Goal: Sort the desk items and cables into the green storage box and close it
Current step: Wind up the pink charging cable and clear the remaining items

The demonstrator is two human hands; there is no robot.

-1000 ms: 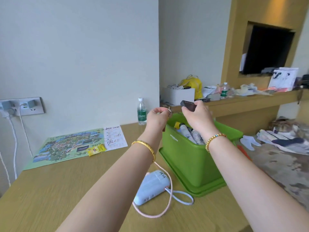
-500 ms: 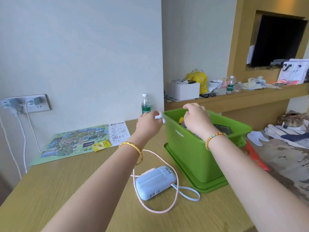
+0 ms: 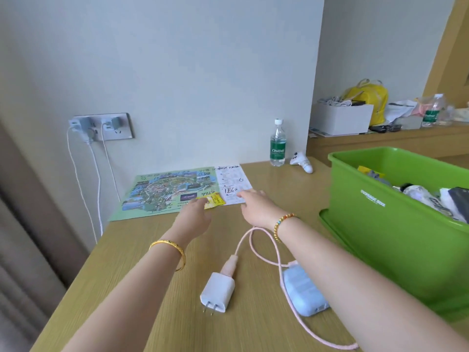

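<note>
The green storage box (image 3: 396,224) sits open at desk right; left hand (image 3: 194,214) and right hand (image 3: 255,204), both loosely spread, near the yellow packet (image 3: 215,200); a hasty grab could drag the map (image 3: 165,193) along.

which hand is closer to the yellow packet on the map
Left. The left hand has its fingertips at the yellow packet; the right hand reaches past it, to its right.

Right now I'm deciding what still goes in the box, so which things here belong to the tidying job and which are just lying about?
Belongs to the job:
green storage box
white charger plug with pink cable
blue power bank
map, yellow packet
small white figure
left hand, right hand, both reaching toward the map

Probably just lying about:
water bottle
wall socket
yellow bag
white box
</note>
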